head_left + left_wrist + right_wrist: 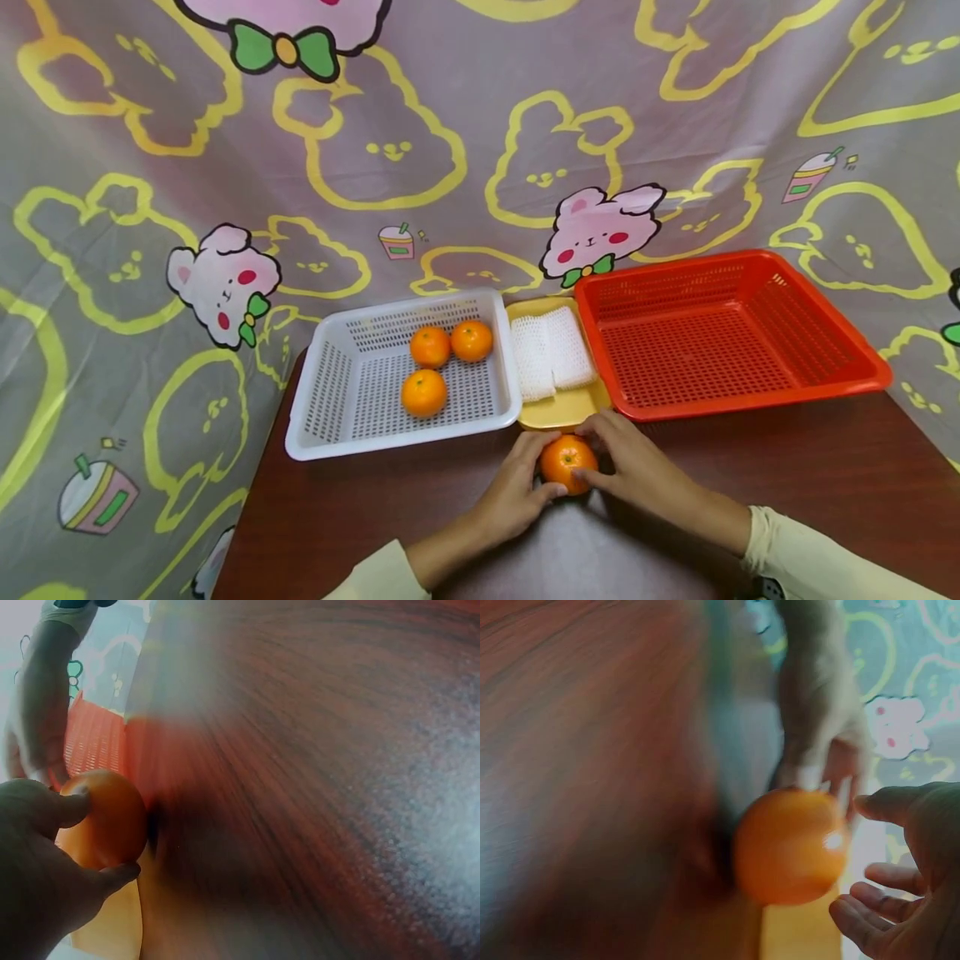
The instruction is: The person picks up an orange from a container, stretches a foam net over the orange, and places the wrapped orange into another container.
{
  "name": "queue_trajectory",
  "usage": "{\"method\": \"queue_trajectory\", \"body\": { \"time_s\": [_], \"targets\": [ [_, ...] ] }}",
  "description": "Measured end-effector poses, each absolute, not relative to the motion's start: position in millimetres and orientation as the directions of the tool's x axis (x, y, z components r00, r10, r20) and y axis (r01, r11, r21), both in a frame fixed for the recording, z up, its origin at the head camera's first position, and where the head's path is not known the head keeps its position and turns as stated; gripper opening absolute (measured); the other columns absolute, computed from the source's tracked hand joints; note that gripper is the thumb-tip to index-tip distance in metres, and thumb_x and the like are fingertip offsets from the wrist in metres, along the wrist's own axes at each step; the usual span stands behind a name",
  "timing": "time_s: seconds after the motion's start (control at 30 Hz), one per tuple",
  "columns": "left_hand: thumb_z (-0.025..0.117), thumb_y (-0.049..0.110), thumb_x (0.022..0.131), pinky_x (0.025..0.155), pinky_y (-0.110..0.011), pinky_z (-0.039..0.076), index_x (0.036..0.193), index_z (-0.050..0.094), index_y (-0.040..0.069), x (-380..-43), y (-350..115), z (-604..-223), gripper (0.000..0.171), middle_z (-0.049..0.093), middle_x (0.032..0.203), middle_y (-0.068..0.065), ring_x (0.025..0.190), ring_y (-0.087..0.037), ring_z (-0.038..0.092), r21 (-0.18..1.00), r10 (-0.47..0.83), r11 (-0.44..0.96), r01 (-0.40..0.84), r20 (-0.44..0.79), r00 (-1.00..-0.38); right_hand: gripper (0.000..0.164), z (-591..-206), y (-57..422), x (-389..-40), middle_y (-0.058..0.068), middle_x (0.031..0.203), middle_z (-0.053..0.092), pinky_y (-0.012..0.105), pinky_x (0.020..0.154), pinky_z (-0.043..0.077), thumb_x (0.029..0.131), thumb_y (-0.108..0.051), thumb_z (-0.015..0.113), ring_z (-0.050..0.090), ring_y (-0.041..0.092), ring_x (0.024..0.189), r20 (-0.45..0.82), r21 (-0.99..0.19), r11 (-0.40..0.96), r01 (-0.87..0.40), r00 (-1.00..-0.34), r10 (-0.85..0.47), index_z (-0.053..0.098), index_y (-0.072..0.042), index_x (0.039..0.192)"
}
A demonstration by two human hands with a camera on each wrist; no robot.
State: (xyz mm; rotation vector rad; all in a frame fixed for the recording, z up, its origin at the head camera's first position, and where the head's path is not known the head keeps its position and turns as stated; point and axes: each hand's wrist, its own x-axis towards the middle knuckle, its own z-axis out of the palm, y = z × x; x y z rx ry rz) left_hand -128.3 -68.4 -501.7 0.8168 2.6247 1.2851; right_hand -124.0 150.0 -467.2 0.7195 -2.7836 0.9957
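Left hand [512,490]: fingers pinched the orange [564,457]; right hand [636,460]: fingers were spread just beside it; step apparently was positioning; next move likely called for two-sided support.

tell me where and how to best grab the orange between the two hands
Probably best round the widest part of the orange, coming from its left and right sides. It is round, its stem end faces up, and the yellow tray lies just behind it, so its flanks look easiest to reach. The left hand and right hand are at those sides.
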Motion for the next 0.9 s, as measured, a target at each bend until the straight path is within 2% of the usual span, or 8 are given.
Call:
{"method": "queue_trajectory", "body": {
  "time_s": [0.1, 0.23, 0.4, 0.53, 0.73, 0.9],
  "targets": [
    [0.079, 0.013, 0.088, 0.116, -0.035, 0.043, 0.147, 0.050, 0.010, -129.8, -69.3, -500.9, 0.066, 0.051, 0.143, -0.005, 0.134, -0.017, 0.051, 0.766, 0.507, 0.492, 0.413, 0.132, -0.851, 0.030, -449.7, 141.2, -127.8, -0.001, 0.106, 0.062, 0.028, 0.078, 0.058, 0.088, -0.025, 0.082, 0.066, 0.016, 0.094, 0.252, -0.575, 0.670, -0.470, -0.881, -0.401, 0.064, -0.011, 0.108],
    [0.079, 0.011, 0.088, 0.116, -0.034, 0.043, 0.147, 0.050, 0.010, -131.9, -69.2, -500.4, 0.066, 0.051, 0.142, -0.004, 0.134, -0.016, 0.051, 0.773, 0.513, 0.479, 0.417, 0.139, -0.847, 0.030, -421.1, 128.1, -140.0, 0.003, 0.109, 0.064, 0.029, 0.075, 0.057, 0.092, -0.029, 0.077, 0.067, 0.017, 0.092, 0.204, -0.532, 0.710, -0.461, -0.884, -0.421, 0.065, -0.009, 0.110],
    [0.080, 0.009, 0.087, 0.116, -0.034, 0.043, 0.146, 0.050, 0.009, -134.3, -67.7, -500.1, 0.066, 0.052, 0.143, -0.006, 0.134, -0.018, 0.052, 0.782, 0.519, 0.462, 0.417, 0.143, -0.843, 0.035, -394.5, 115.9, -174.5, 0.011, 0.107, 0.065, 0.041, 0.083, 0.059, 0.093, -0.031, 0.076, 0.065, 0.023, 0.096, 0.151, -0.443, 0.769, -0.461, -0.884, -0.443, 0.066, -0.003, 0.112],
    [0.081, 0.006, 0.085, 0.116, -0.035, 0.042, 0.145, 0.052, 0.009, -134.8, -66.1, -499.7, 0.067, 0.052, 0.142, -0.007, 0.132, -0.020, 0.053, 0.795, 0.521, 0.448, 0.409, 0.140, -0.842, 0.036, -386.9, 109.2, -210.4, 0.018, 0.109, 0.065, 0.046, 0.089, 0.057, 0.096, -0.026, 0.072, 0.066, 0.031, 0.099, 0.083, -0.450, 0.792, -0.412, -0.903, -0.422, 0.064, 0.003, 0.114],
    [0.081, 0.003, 0.083, 0.112, -0.029, 0.046, 0.143, 0.053, 0.007, -134.2, -65.7, -499.7, 0.066, 0.052, 0.140, -0.009, 0.130, -0.021, 0.053, 0.855, 0.517, 0.398, 0.333, 0.091, -0.851, 0.052, -386.6, 95.9, -251.5, 0.029, 0.127, 0.060, 0.051, 0.104, 0.051, 0.100, -0.029, 0.065, 0.061, 0.040, 0.117, -0.147, -0.415, 0.865, -0.282, -0.917, -0.370, 0.054, 0.010, 0.131],
    [0.081, -0.005, 0.081, 0.105, -0.025, 0.051, 0.141, 0.053, 0.004, -135.4, -66.8, -498.9, 0.067, 0.049, 0.140, -0.012, 0.130, -0.024, 0.053, 0.920, 0.505, 0.315, 0.234, 0.046, -0.862, 0.066, -392.0, 87.6, -277.9, 0.037, 0.142, 0.052, 0.053, 0.113, 0.045, 0.102, -0.028, 0.062, 0.055, 0.046, 0.131, -0.254, -0.345, 0.907, -0.240, -0.906, -0.337, 0.041, 0.020, 0.142]
  ]
}}
